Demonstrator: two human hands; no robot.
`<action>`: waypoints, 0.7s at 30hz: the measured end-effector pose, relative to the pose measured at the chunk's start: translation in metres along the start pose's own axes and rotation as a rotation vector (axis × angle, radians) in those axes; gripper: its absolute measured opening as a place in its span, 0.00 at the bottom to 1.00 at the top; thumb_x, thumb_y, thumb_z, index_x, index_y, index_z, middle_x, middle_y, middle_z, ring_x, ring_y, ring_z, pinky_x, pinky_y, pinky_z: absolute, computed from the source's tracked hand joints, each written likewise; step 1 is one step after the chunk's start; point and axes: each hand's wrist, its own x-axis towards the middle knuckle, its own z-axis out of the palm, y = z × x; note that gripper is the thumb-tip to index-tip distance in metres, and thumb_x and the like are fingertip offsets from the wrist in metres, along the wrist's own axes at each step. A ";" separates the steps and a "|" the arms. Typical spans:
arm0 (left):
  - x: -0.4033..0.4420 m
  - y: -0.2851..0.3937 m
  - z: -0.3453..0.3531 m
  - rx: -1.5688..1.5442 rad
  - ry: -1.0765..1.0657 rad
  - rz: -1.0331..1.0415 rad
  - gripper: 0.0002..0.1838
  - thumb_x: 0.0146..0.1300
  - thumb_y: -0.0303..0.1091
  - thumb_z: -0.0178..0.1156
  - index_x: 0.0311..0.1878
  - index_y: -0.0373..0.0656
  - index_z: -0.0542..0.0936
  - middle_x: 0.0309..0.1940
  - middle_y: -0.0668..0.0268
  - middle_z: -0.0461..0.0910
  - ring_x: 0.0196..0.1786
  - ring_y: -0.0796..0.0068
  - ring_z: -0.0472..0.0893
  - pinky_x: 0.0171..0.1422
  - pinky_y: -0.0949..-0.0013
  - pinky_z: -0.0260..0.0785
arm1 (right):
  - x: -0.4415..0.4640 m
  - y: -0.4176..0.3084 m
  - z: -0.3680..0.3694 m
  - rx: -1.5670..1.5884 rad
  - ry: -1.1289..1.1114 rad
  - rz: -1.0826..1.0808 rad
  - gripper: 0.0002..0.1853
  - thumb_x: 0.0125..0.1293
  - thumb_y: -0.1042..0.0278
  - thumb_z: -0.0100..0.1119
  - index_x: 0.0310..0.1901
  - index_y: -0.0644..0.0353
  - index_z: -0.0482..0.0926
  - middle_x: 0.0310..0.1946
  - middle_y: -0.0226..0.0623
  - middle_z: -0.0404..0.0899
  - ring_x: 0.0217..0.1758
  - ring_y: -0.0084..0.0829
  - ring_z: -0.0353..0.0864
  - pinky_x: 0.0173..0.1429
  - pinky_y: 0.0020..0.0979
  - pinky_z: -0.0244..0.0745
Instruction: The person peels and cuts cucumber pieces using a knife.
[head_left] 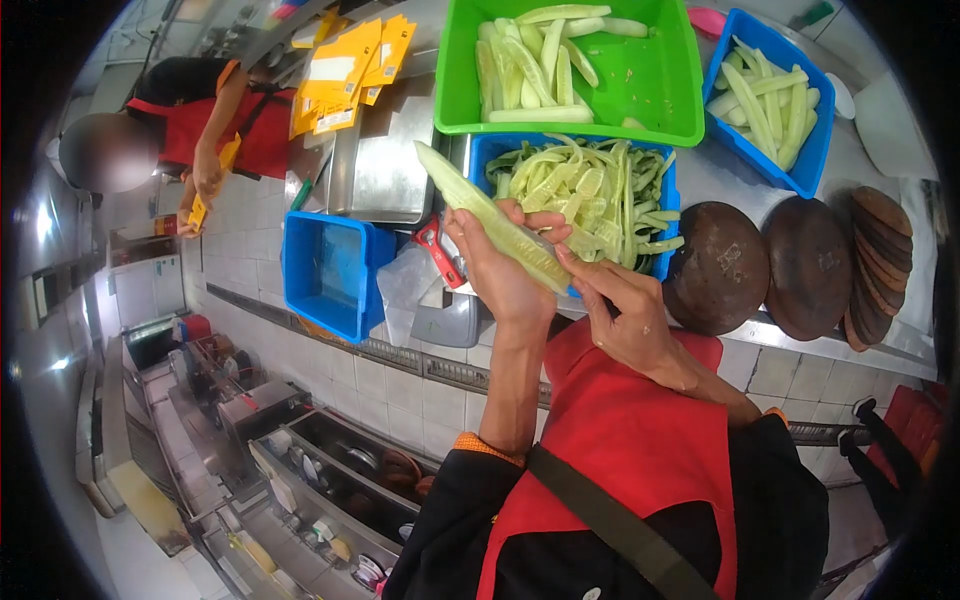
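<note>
A long peeled cucumber half (490,218) lies slantwise across my left hand (505,275), its seeded cut face showing. The fingers of that hand wrap round it from below. My right hand (628,312) is at the lower end of the cucumber, thumb and fingers pinched close to it; whether a small tool is between them I cannot make out. Right behind the hands, a blue basket (483,150) is heaped with pale seedy cores and green peel strips (590,190). Beyond it stands a green tray (660,85) with peeled cucumber pieces (545,65).
A blue basket (818,165) of cucumber pieces stands right, above dark round boards (717,268). At left are a blue bin (325,275), a metal tray (385,165), a red-handled peeler (440,252) and yellow packets (345,75). A co-worker (215,115) handles yellow packets there.
</note>
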 end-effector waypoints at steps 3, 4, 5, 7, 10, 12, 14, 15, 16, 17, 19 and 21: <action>0.002 0.001 0.000 0.027 -0.001 0.003 0.25 0.81 0.57 0.32 0.43 0.43 0.66 0.35 0.65 0.70 0.33 0.67 0.81 0.41 0.60 0.82 | -0.003 0.001 0.005 0.056 0.009 -0.036 0.24 0.63 0.87 0.60 0.62 0.62 0.80 0.31 0.49 0.81 0.29 0.38 0.82 0.35 0.34 0.76; 0.001 0.000 0.000 0.029 0.001 0.002 0.25 0.81 0.57 0.32 0.43 0.43 0.66 0.35 0.65 0.70 0.33 0.67 0.81 0.41 0.60 0.82 | -0.003 -0.001 0.004 0.057 0.008 -0.035 0.24 0.63 0.87 0.60 0.62 0.62 0.80 0.31 0.49 0.81 0.29 0.38 0.82 0.35 0.34 0.76; 0.003 -0.002 0.000 0.024 -0.003 0.011 0.26 0.81 0.57 0.32 0.42 0.43 0.66 0.35 0.65 0.70 0.31 0.67 0.81 0.38 0.62 0.82 | -0.002 -0.003 0.002 0.053 -0.022 0.011 0.23 0.63 0.88 0.60 0.60 0.64 0.81 0.36 0.50 0.84 0.35 0.38 0.86 0.40 0.32 0.78; 0.003 -0.005 -0.003 0.019 -0.005 0.018 0.27 0.81 0.58 0.32 0.41 0.43 0.67 0.35 0.66 0.70 0.30 0.68 0.80 0.36 0.64 0.81 | -0.002 -0.004 0.000 0.048 -0.054 0.060 0.22 0.62 0.89 0.60 0.59 0.66 0.82 0.42 0.52 0.86 0.41 0.38 0.89 0.45 0.30 0.81; 0.005 -0.006 -0.007 0.036 -0.025 -0.016 0.27 0.81 0.58 0.32 0.39 0.43 0.66 0.33 0.66 0.69 0.25 0.68 0.78 0.30 0.66 0.78 | 0.000 -0.001 -0.002 0.135 -0.077 0.085 0.21 0.63 0.88 0.60 0.58 0.67 0.82 0.44 0.52 0.87 0.42 0.38 0.89 0.47 0.30 0.81; 0.004 -0.004 -0.004 0.071 -0.015 0.023 0.27 0.81 0.58 0.31 0.38 0.43 0.66 0.27 0.65 0.70 0.20 0.69 0.76 0.25 0.67 0.73 | 0.001 0.000 -0.002 0.191 -0.074 0.084 0.19 0.64 0.87 0.60 0.57 0.67 0.83 0.47 0.52 0.87 0.44 0.37 0.90 0.49 0.31 0.81; 0.001 -0.002 0.000 0.045 -0.023 0.042 0.22 0.82 0.55 0.32 0.48 0.45 0.62 0.30 0.64 0.69 0.19 0.70 0.75 0.23 0.67 0.74 | 0.000 0.004 -0.003 0.202 -0.092 0.088 0.18 0.64 0.86 0.60 0.56 0.68 0.83 0.47 0.52 0.87 0.45 0.36 0.90 0.48 0.31 0.81; 0.000 -0.001 0.001 0.017 -0.032 0.061 0.19 0.83 0.52 0.32 0.58 0.47 0.59 0.33 0.63 0.69 0.18 0.71 0.74 0.21 0.68 0.74 | 0.000 0.005 -0.004 0.212 -0.110 0.092 0.18 0.64 0.84 0.61 0.56 0.68 0.83 0.48 0.51 0.87 0.46 0.36 0.90 0.48 0.31 0.81; 0.001 -0.002 0.000 0.018 -0.033 0.061 0.19 0.83 0.52 0.32 0.58 0.47 0.59 0.33 0.63 0.69 0.18 0.71 0.74 0.21 0.68 0.74 | 0.000 0.007 -0.004 0.213 -0.108 0.092 0.18 0.64 0.84 0.61 0.56 0.68 0.83 0.48 0.51 0.87 0.46 0.36 0.90 0.48 0.31 0.81; 0.003 -0.005 -0.002 0.035 -0.044 0.060 0.20 0.82 0.53 0.32 0.58 0.47 0.59 0.33 0.63 0.69 0.17 0.71 0.73 0.19 0.68 0.73 | 0.000 0.008 -0.005 0.215 -0.128 0.096 0.17 0.65 0.83 0.61 0.55 0.67 0.83 0.46 0.52 0.87 0.46 0.37 0.90 0.47 0.31 0.81; 0.006 -0.010 -0.007 0.053 -0.057 0.060 0.20 0.82 0.54 0.32 0.58 0.47 0.60 0.32 0.63 0.68 0.15 0.71 0.72 0.17 0.69 0.71 | 0.000 0.009 -0.005 0.218 -0.145 0.101 0.16 0.66 0.81 0.62 0.55 0.67 0.83 0.44 0.52 0.87 0.45 0.38 0.90 0.46 0.31 0.82; 0.010 -0.015 -0.011 0.142 -0.065 0.072 0.24 0.81 0.58 0.31 0.57 0.46 0.60 0.31 0.63 0.68 0.15 0.72 0.72 0.17 0.70 0.71 | -0.002 0.011 -0.004 0.236 -0.168 0.115 0.15 0.67 0.80 0.62 0.55 0.69 0.83 0.41 0.46 0.89 0.35 0.24 0.86 0.39 0.25 0.77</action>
